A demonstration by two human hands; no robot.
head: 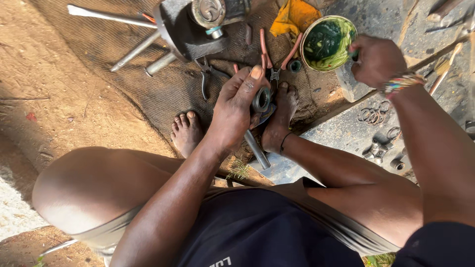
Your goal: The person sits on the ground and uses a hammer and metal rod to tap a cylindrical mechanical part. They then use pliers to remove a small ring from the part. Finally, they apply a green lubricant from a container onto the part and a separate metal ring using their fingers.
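I see the left hand [236, 109] pinching a metal ring [261, 99] on a rod [257, 150], in the middle. The right hand [377, 60], curled, touches the green grease tin [327, 43], far right.

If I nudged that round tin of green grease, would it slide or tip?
The tin of green grease looks shallow and wide, so it would probably slide rather than tip. It sits near the edge of a concrete slab, so a push could drop it. The right hand touches its rim; greasy walls are likely slippery.

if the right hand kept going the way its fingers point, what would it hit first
Most likely the round tin of green grease: the right hand already sits at its rim, fingers pointing into it, though depth is unclear.
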